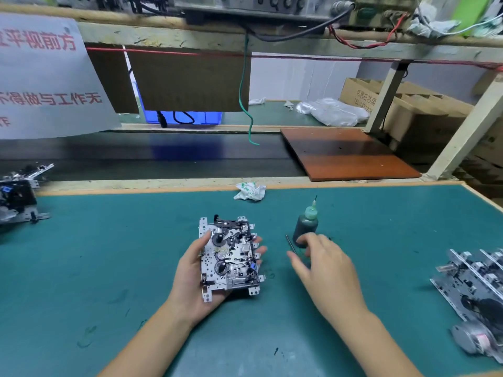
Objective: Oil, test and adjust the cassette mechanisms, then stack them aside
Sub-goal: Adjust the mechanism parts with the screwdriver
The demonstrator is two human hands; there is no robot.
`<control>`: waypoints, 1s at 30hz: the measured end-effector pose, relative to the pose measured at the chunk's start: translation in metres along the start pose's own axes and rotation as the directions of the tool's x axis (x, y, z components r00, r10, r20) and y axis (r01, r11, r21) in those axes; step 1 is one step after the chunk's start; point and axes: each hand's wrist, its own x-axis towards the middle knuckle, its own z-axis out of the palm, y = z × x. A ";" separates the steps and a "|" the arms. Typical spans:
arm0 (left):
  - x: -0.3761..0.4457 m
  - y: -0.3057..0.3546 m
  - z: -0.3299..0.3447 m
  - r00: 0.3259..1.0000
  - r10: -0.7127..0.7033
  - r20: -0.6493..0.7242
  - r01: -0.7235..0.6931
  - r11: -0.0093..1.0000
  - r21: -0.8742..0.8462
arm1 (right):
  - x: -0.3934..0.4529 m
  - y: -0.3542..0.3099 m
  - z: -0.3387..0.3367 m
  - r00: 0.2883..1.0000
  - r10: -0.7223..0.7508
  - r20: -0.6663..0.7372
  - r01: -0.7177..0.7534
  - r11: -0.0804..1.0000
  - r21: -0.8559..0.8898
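Mechanism (230, 257) is being cradled face-up in left hand (198, 270) above mid-worktop (109, 254), exposed for oiling. Oil bottle (305, 227) is being reached by right hand (324, 261) (fingers loose, grip unclear).

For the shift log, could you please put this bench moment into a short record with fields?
left hand: holds cassette mechanism above the mat, open side up
right hand: at the oil bottle, grip blurred
oil bottle: upright on green mat
right edge: stacked mechanisms
left edge: more mechanisms
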 end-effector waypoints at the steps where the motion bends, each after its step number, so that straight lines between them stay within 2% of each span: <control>1: 0.002 -0.001 -0.001 0.999 -0.002 -0.047 0.002 1.000 0.002 | 0.002 0.001 0.005 0.997 0.019 0.069 -0.012 0.994 -0.106; 3: 0.006 -0.002 -0.004 0.993 -0.033 -0.117 0.033 0.999 -0.003 | 0.004 -0.001 0.012 0.988 0.039 0.152 -0.011 0.983 -0.186; 6: 0.010 -0.002 -0.006 0.985 -0.080 -0.153 0.080 0.997 -0.005 | 0.009 -0.004 0.013 0.976 0.045 0.212 -0.004 0.981 -0.192; 8: 0.011 -0.001 -0.008 0.983 -0.101 -0.153 0.098 0.995 -0.025 | 0.018 -0.002 0.009 0.949 0.033 0.313 -0.015 0.998 -0.057; 9: 0.012 -0.001 -0.010 0.983 -0.106 -0.149 0.104 0.994 -0.025 | 0.023 0.000 0.006 0.925 0.006 0.379 -0.047 0.994 0.100; 10: 0.013 0.000 -0.012 0.982 -0.116 -0.148 0.115 0.993 -0.018 | 0.029 0.000 0.002 0.893 -0.028 0.449 -0.113 0.953 0.283; 12: 0.016 0.002 -0.017 0.978 -0.151 -0.147 0.150 0.989 -0.015 | 0.038 0.000 -0.006 0.796 -0.135 0.591 -0.276 0.787 0.552; 14: 0.016 0.004 -0.021 0.972 -0.197 -0.128 0.194 0.980 -0.032 | 0.043 -0.002 -0.009 0.684 -0.311 0.660 -0.383 0.617 0.687; 16: 0.018 0.006 -0.024 0.968 -0.229 -0.101 0.229 0.973 -0.014 | 0.044 -0.004 -0.005 0.633 -0.420 0.650 -0.453 0.479 0.752; 17: 0.019 0.006 -0.025 0.965 -0.240 -0.102 0.241 0.970 0.001 | 0.043 -0.005 -0.002 0.614 -0.445 0.652 -0.467 0.462 0.754; 20: 0.021 0.006 -0.027 0.960 -0.259 -0.104 0.263 0.964 0.027 | 0.040 -0.005 0.007 0.547 -0.454 0.703 -0.460 0.538 0.706; 22: 0.022 0.006 -0.027 0.957 -0.267 -0.112 0.271 0.962 0.027 | 0.040 -0.006 0.011 0.554 -0.430 0.713 -0.450 0.566 0.691; 26: 0.022 0.005 -0.027 0.960 -0.265 -0.093 0.268 0.963 0.015 | 0.040 -0.009 0.014 0.588 -0.403 0.701 -0.453 0.554 0.698; 30: 0.022 0.004 -0.026 0.963 -0.259 -0.074 0.263 0.964 0.046 | 0.038 -0.008 0.015 0.572 -0.386 0.724 -0.458 0.581 0.672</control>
